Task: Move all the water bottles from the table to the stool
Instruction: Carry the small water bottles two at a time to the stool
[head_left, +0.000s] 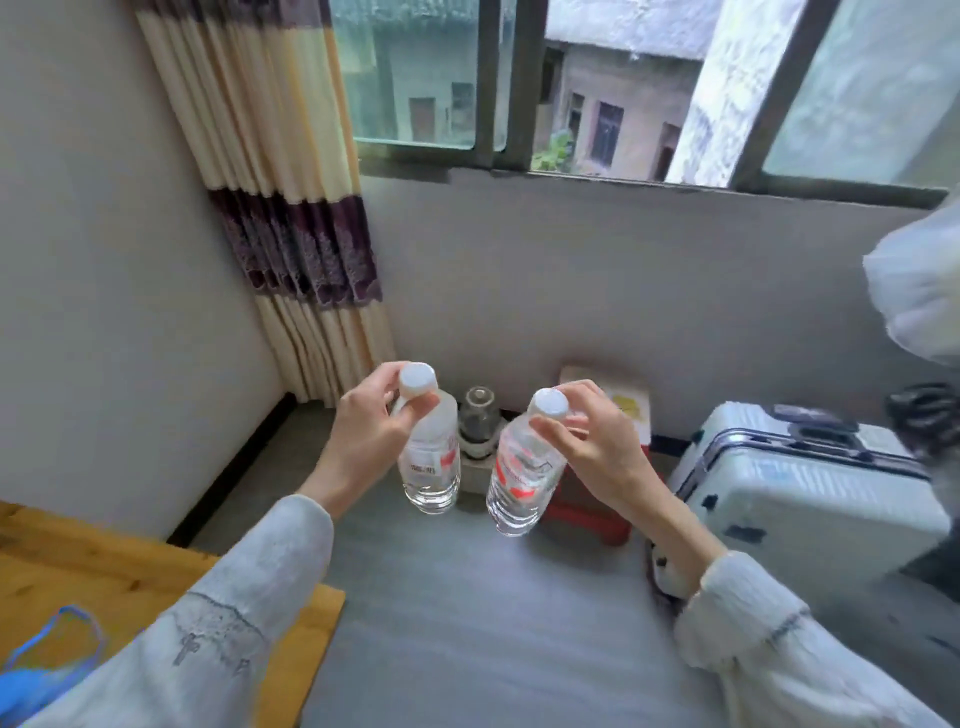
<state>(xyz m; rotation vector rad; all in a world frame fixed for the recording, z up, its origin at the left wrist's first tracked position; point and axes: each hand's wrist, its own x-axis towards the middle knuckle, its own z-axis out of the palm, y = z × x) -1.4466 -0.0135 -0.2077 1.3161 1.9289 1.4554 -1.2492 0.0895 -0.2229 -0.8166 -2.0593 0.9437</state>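
At the near left the corner of the wooden table (156, 571) shows bare boards and a scrap of blue material (47, 654), so no bottles are visible on the part in view; past its edge both sleeves reach out over the grey floor. The left hand (363, 436) pinches the neck of one water bottle (431, 467) just under its white cap, fingers clenched round it so the body hangs upright; the right hand (602, 447) grasps a second bottle (524, 478) the same way, its base swinging slightly toward the person. Both bottles are in the air, apart from each other, carried by the necks probably to leave the bases free for setting down. Beyond them stands the red stool (587, 509), partly hidden; something pale seems to lie on its top, though blur prevents certainty. A small glass jar (479, 415) sits against the wall, a white suitcase (800, 483) to the right.
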